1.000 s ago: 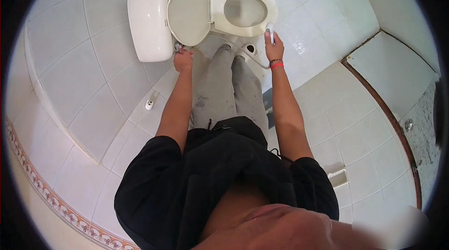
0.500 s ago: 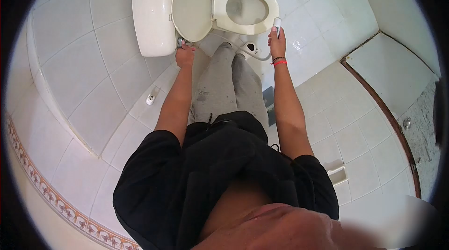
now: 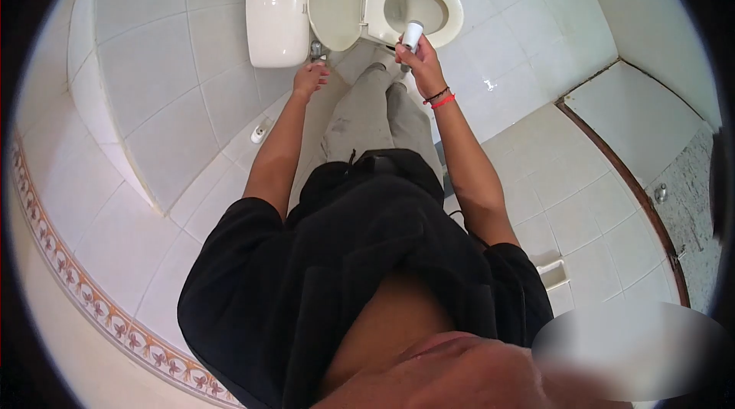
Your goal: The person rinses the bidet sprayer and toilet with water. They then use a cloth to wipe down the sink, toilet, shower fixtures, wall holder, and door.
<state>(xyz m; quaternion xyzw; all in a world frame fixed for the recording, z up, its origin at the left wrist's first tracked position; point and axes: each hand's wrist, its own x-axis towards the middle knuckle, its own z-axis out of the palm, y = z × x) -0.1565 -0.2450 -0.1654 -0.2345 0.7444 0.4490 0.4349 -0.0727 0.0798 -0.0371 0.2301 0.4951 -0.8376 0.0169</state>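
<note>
- Head view: between 12 and 1 o'clock, your right hand (image 3: 425,71) keeps its grip wrapped round the white sprayer (image 3: 413,34), its head over the near edge of the toilet seat (image 3: 453,13).
- Between 11 and 12, your left hand (image 3: 309,81) looks empty, fingers loosely bent, near the metal valve (image 3: 317,49); you cannot tell whether they touch.
- The sprayer is probably light, stiff plastic, slippery when wet; best take hold of its handle, below the head.

Right hand (image 3: 426,71) holds white sprayer (image 3: 413,34)
</note>
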